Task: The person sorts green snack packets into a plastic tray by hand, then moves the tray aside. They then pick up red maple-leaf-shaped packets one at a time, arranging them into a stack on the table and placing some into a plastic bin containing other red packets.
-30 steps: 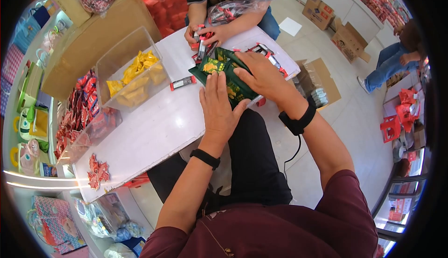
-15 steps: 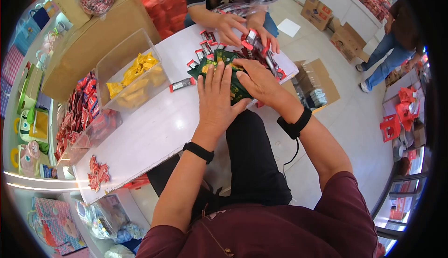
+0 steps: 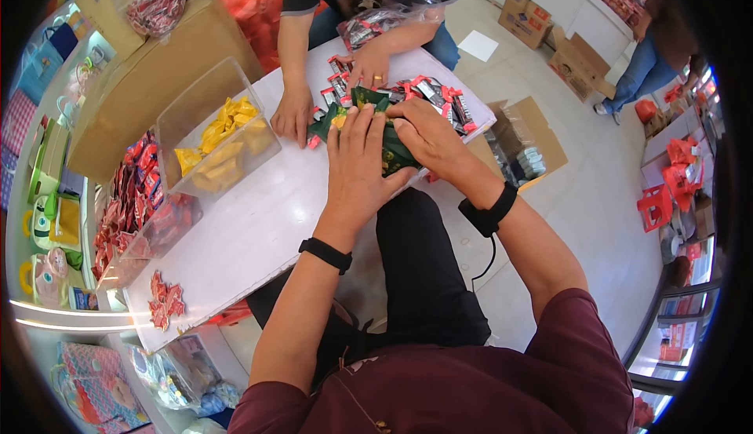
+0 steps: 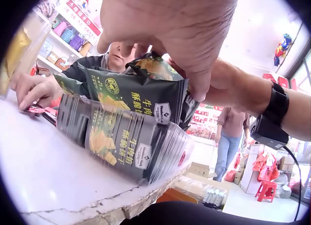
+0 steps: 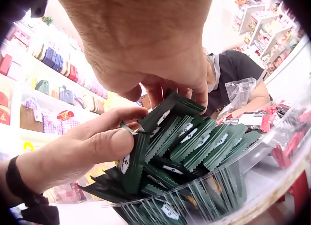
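Several dark green cracker packets [image 5: 194,142] stand packed upright in a clear plastic container [image 4: 167,142] at the table edge. My left hand [image 3: 357,159] lies over their near left side, fingers stretched out across the tops. In the right wrist view its thumb [image 5: 116,142] rests against a packet at the left end. My right hand [image 3: 431,140] is on the right side, fingertips touching the top of a packet. Its palm side is hidden in the head view. Small bars with red ends [image 3: 451,108] lie just beyond the packets.
Across the white table [image 3: 267,214] a person's hand [image 3: 294,116] rests near the bars. A clear bin of yellow packets [image 3: 223,147] stands to the left, beside a bin of red packets [image 3: 133,191]. Red wrappers [image 3: 165,300] lie at the near left corner. An open carton [image 3: 541,140] is at the right.
The other person has let go of a handful of bars, which now lie spread on the table, and moved one hand left. My hands stay on the green packets, which sit more upright together.
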`<state>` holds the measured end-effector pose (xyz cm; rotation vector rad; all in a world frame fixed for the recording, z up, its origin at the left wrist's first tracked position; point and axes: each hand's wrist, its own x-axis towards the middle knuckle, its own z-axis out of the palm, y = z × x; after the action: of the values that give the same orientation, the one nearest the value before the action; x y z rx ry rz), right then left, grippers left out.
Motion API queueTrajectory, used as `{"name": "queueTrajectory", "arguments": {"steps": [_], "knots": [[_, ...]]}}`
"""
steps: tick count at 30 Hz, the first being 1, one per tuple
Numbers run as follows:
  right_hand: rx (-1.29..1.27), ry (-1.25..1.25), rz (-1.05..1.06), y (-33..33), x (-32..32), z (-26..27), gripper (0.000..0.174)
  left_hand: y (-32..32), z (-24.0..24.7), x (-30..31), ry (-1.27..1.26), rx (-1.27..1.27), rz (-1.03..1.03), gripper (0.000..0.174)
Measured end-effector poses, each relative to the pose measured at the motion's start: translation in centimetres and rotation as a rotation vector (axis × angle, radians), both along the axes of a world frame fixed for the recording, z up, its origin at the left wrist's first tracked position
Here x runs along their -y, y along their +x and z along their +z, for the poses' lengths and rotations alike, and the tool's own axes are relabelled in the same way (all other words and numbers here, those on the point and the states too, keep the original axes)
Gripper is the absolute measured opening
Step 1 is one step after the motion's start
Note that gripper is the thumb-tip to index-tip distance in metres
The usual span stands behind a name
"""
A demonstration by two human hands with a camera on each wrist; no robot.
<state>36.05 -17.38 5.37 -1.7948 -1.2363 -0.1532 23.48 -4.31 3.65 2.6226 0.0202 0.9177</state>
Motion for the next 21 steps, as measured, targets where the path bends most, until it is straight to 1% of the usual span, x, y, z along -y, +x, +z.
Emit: {"name": "queueTrajectory", "arguments": {"steps": [2, 21], "knots": [[-0.036, 0.000, 0.006, -0.14, 0.19, 0.26, 0.025, 0.03, 0.17, -0.02, -0.010, 0.007, -0.006, 0.096], [-0.043, -0.012, 0.006, 0.18, 0.27, 0.02, 0.025, -0.07, -0.14, -0.08, 0.004, 0.000, 0.012, 0.096]]}}
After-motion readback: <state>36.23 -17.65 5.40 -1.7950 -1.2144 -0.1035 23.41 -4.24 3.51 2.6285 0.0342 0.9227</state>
